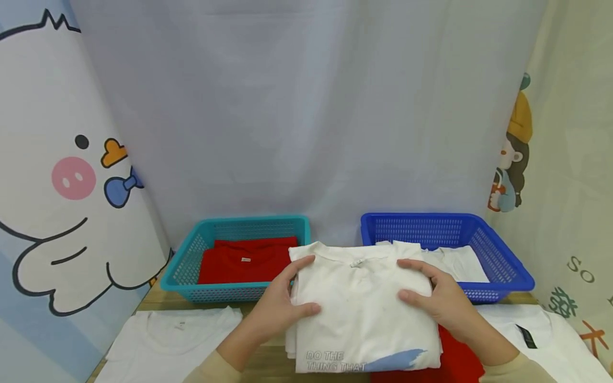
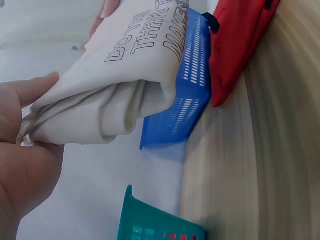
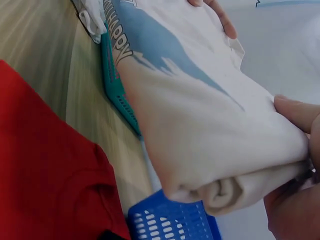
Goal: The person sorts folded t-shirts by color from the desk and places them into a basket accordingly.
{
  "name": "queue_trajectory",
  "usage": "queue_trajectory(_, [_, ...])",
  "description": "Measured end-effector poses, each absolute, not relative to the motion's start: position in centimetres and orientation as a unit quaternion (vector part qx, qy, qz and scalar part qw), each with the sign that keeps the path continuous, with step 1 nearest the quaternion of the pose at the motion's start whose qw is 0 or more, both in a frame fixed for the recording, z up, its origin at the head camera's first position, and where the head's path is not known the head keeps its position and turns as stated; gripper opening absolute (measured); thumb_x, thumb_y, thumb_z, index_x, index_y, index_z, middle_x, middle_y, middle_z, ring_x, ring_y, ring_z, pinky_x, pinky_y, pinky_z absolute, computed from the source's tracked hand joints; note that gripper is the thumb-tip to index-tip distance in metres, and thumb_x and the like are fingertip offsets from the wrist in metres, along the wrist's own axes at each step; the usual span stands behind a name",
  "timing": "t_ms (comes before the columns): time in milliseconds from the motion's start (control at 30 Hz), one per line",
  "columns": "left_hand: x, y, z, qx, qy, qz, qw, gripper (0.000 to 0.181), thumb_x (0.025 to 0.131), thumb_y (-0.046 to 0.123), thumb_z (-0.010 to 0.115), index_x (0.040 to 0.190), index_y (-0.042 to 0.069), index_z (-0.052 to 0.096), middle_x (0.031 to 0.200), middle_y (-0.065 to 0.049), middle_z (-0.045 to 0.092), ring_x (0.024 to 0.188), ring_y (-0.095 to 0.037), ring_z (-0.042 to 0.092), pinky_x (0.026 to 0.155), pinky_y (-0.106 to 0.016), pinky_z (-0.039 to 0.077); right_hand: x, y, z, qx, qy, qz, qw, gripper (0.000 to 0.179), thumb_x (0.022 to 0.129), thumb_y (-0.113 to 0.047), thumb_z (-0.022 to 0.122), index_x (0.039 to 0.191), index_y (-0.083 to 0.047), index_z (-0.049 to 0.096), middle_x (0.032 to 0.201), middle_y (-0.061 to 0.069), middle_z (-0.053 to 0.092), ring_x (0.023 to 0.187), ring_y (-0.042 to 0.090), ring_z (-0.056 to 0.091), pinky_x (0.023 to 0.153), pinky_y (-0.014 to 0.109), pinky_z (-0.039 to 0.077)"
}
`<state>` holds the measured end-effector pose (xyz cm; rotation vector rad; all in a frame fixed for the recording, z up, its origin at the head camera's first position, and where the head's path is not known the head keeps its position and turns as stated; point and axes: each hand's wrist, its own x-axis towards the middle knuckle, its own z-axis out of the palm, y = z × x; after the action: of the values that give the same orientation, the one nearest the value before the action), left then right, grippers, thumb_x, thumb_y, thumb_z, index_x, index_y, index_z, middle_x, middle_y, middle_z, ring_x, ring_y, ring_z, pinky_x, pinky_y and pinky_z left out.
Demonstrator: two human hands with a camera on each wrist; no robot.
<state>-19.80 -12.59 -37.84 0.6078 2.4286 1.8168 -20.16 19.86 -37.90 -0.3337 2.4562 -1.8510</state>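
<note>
A folded white T-shirt (image 1: 359,308) with grey lettering and a blue brush stroke is held up above the table between both hands. My left hand (image 1: 283,303) grips its left edge, thumb on the front; in the left wrist view the layered folds of the shirt (image 2: 105,110) hang between thumb and fingers. On the opposite edge, my right hand (image 1: 438,295) pinches the shirt the same way, and the right wrist view shows the rolled side of the cloth (image 3: 220,150). Behind it stand a teal basket (image 1: 234,292) and a blue basket (image 1: 507,276).
Folded red shirts (image 1: 249,263) lie in the teal basket, and white clothing (image 1: 460,263) lies in the blue one. On the wooden table (image 1: 268,361) are a white shirt (image 1: 167,340) at left, a red garment (image 1: 455,356) and another white shirt (image 1: 551,340) at right. A pale curtain (image 1: 297,106) hangs behind.
</note>
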Motion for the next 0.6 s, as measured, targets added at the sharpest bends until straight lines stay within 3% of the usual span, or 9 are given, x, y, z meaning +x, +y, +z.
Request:
queue_trajectory(300, [-24.5, -7.6, -36.5, 0.210, 0.826, 0.523, -0.023, 0.074, 0.075, 0.018, 0.076, 0.132, 0.045, 0.038, 0.132, 0.006, 0.041, 0.099, -0.017, 0.051, 0.072, -0.028, 0.050, -23.2, 24.6, -36.3, -0.121, 0.818, -0.563, 0.002, 0.066, 0.080, -0.028, 0.071, 0.137, -0.020, 0.040, 0.135, 0.019, 0.033, 0.091, 0.028, 0.059, 0.067, 0.039, 0.054])
queue_trajectory(600, [-28.9, -3.1, -35.1, 0.213, 0.829, 0.517, -0.019, 0.071, 0.074, 0.018, 0.077, 0.129, 0.047, 0.042, 0.130, 0.009, 0.043, 0.097, -0.016, 0.050, 0.071, -0.027, 0.050, -26.9, 29.2, -34.5, -0.123, 0.830, -0.544, 0.019, 0.063, 0.084, -0.026, 0.067, 0.139, -0.022, 0.038, 0.134, 0.020, 0.031, 0.085, 0.022, 0.061, 0.067, 0.039, 0.054])
